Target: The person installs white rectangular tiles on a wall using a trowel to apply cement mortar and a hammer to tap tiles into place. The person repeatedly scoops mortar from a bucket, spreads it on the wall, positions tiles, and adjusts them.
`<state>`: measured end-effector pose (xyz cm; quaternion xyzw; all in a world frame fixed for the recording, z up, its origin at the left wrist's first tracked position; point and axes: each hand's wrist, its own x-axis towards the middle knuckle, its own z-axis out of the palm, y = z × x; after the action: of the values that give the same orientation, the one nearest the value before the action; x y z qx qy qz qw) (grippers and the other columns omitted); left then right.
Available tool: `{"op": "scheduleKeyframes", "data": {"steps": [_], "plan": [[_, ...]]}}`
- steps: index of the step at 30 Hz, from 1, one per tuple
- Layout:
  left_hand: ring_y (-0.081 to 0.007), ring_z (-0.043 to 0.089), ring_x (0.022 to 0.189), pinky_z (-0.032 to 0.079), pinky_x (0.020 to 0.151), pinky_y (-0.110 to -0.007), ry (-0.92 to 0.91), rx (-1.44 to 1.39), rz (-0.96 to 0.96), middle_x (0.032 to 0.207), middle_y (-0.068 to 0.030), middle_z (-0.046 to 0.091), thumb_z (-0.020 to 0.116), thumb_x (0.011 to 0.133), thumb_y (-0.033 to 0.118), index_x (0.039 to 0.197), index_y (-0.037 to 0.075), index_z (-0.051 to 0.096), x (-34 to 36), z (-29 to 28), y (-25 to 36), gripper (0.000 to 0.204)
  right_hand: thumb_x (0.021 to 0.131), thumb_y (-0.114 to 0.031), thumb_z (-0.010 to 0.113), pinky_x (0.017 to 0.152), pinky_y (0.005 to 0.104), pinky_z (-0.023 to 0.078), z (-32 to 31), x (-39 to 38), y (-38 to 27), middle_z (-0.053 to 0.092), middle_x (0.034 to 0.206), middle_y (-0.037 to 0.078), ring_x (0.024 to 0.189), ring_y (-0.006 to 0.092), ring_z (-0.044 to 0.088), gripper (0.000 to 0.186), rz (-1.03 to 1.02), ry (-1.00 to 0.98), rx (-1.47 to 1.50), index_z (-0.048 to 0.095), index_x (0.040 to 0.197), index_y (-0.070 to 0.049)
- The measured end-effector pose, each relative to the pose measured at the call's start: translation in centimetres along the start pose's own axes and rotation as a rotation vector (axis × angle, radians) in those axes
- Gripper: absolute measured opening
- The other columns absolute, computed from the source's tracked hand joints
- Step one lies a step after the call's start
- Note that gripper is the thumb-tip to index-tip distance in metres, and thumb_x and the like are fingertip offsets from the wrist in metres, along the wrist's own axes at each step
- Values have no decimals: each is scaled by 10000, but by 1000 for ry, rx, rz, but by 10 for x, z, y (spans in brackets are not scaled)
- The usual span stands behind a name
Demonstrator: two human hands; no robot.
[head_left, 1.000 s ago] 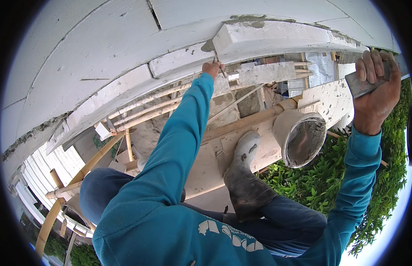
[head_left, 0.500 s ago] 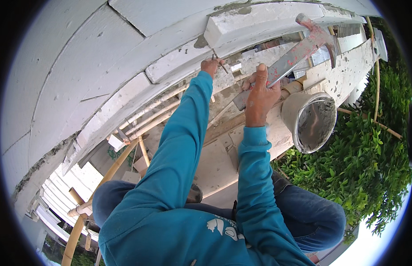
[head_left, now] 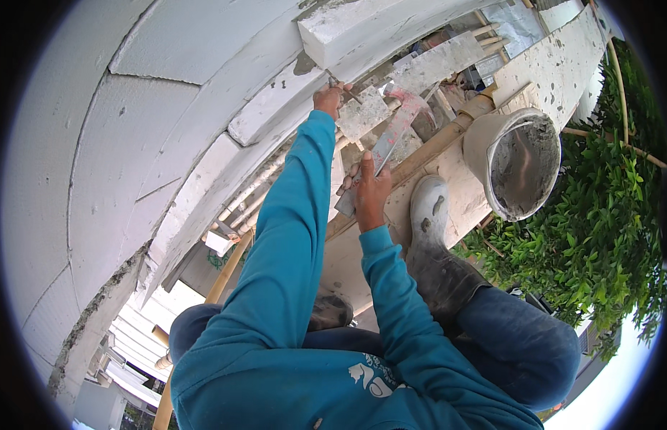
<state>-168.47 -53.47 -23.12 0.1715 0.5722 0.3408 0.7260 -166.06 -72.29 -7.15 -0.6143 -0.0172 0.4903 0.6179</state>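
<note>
My right hand (head_left: 373, 190) is closed round the grey handle of a claw hammer (head_left: 386, 147) whose red paint is worn. The hammer's head is up and away from me, to the right of my left hand (head_left: 328, 100). At the block wall's lower edge, that left hand pinches a thin dark metal rod (head_left: 353, 94); its far end is hard to make out. Just above the hand, a pale block (head_left: 326, 44) juts from the white block wall (head_left: 97, 150), with a grey mortar smear beside it.
A bucket (head_left: 474, 154) coated inside with wet mortar stands on the plank at right. My boot (head_left: 428, 215) rests on the plank (head_left: 459, 208) beside it. Bamboo poles (head_left: 441, 143) run below the wall, and leafy branches (head_left: 584, 251) fill the right side.
My right hand has swung the hammer left and lower, bringing its head nearer my left hand. The left hand still pinches the rod at the wall. The view has shifted, showing my boot.
</note>
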Motion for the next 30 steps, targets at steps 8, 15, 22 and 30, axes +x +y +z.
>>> {"op": "scheduleKeyframes", "data": {"steps": [8, 15, 22, 30], "plan": [[-61, 376, 548, 329, 451, -226, -35, 57, -3, 957, -99, 714, 577, 922, 73, 1020, 4, 608, 3, -1, 2, 123, 1003, -196, 502, 499, 284, 503, -1, 20, -4, 496, 704, 22, 567, 122, 499, 147, 364, 51, 409, 457, 952, -66], [-59, 375, 538, 330, 444, -223, -74, 68, 15, 985, -87, 710, 570, 935, 86, 996, 21, 592, 6, -4, -2, 92, 1025, -166, 402, 497, 264, 481, 26, 44, -8, 466, 686, 17, 539, 127, 448, 195, 433, 214, 741, 424, 850, -83], [-59, 376, 533, 328, 437, -224, -81, 128, 73, 981, -71, 716, 563, 940, 90, 961, 48, 586, 20, -15, -6, 51, 1026, -141, 372, 470, 266, 441, 24, 59, -2, 438, 668, 8, 527, 124, 421, 211, 535, 54, 594, 399, 826, -80], [-57, 383, 548, 315, 448, -213, -62, 71, 41, 1036, -73, 706, 575, 938, 104, 1027, 33, 566, 13, -10, -2, 114, 1011, -143, 368, 470, 282, 438, 36, 54, -2, 416, 642, 0, 522, 113, 421, 205, 508, 105, 562, 410, 818, -87]]}}
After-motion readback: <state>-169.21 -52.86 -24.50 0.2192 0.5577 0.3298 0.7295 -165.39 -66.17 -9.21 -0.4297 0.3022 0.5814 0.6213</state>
